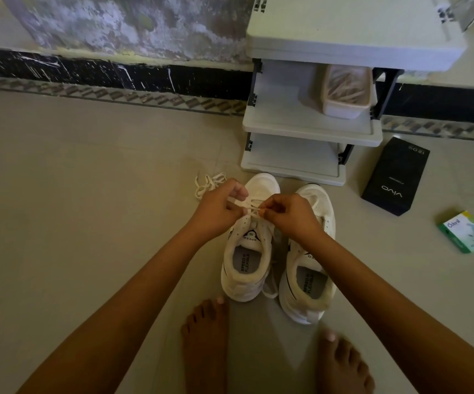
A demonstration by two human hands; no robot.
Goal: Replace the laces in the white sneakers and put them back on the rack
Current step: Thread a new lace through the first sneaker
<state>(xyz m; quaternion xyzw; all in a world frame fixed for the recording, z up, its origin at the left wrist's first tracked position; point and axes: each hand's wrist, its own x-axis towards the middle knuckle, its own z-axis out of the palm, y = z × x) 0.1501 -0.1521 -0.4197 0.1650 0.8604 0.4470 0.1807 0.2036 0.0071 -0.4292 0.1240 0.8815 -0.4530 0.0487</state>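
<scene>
Partly hidden under curled fingers, the lace at the upper eyelets of the sneaker on the left of the pair; hard to tell how its strands cross there. Left hand pinching one strand between thumb and curled fingers; right hand pinching another just beside it, fingertips nearly meeting over the tongue. Second sneaker just beside the first, its forepart covered by the right wrist, so lacing there unreadable. A lace end lying between the two heels, owner unclear. Loose lace heaped on the floor just beyond the left hand. Both sneakers on the floor, toes toward the rack, near its lowest shelf. Rack cut off at the top edge; a pale basket on its middle shelf, contents blurred. Right of the rack, a black box and, farther right, a small green box, both flat on the floor. Floor pale and smooth, with a patterned border strip before a dark skirting and a stained, mottled wall. Bare feet at the bottom, cut off by the frame.
</scene>
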